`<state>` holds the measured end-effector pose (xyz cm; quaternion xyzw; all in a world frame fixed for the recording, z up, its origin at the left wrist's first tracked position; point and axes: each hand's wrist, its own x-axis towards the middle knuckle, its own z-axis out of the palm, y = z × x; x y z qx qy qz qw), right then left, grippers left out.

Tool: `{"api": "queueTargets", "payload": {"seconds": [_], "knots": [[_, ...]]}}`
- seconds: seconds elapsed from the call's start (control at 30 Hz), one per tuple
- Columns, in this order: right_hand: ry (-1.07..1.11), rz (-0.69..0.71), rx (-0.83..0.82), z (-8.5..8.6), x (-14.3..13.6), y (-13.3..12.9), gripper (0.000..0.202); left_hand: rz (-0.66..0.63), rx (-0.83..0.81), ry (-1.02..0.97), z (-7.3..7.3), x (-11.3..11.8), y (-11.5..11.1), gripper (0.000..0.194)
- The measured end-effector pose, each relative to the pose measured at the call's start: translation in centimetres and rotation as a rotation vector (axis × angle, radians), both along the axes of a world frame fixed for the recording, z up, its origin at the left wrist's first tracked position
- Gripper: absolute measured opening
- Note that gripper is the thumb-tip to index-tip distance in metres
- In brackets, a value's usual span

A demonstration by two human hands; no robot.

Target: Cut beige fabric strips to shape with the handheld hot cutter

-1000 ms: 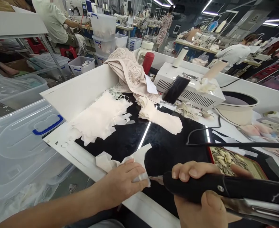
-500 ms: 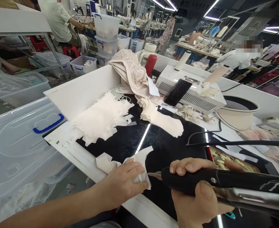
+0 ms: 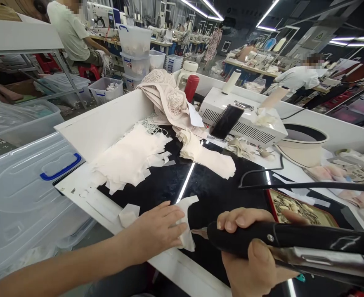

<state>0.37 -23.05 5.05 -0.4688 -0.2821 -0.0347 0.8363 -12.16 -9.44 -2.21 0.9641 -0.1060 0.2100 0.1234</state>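
Note:
My left hand (image 3: 160, 229) lies with its fingers stretched out flat over a cream fabric piece (image 3: 187, 243) at the front edge of the black work surface. A smaller pale fabric piece (image 3: 129, 214) pokes out on the wrist side. My right hand (image 3: 251, 255) is wrapped round a thick black handheld tool (image 3: 237, 237) with a metal lever along its underside. Its narrow metal tip (image 3: 200, 233) points left and meets or nearly meets the fabric's right edge; exact contact cannot be made out.
Beyond my hands lie a spread pile of cream fabric pieces (image 3: 132, 156) and a narrower stack (image 3: 211, 159). A phone (image 3: 227, 121) leans on a white vented box (image 3: 247, 128). A black cable (image 3: 306, 186) crosses the right side above a red-rimmed tray (image 3: 327, 220). Lidded plastic bins (image 3: 24, 177) stand left.
My left hand's fingers and thumb have straightened and shifted slightly left over the fabric. The tool stays in my right hand near the fabric's edge. The whole view has shifted a little.

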Motion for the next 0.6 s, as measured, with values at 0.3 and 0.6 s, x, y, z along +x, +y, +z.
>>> {"api": "queueTargets", "payload": {"seconds": [0.3,0.6], "knots": [[-0.064,0.038,-0.022,-0.5,0.1,-0.4,0.048,-0.136,0.077,0.046,0.7,1.3,3.6,0.037],[-0.041,0.077,0.001,-0.3,-0.6,-0.9,0.045,-0.057,0.166,0.070,1.6,-1.2,1.9,0.035]]}}
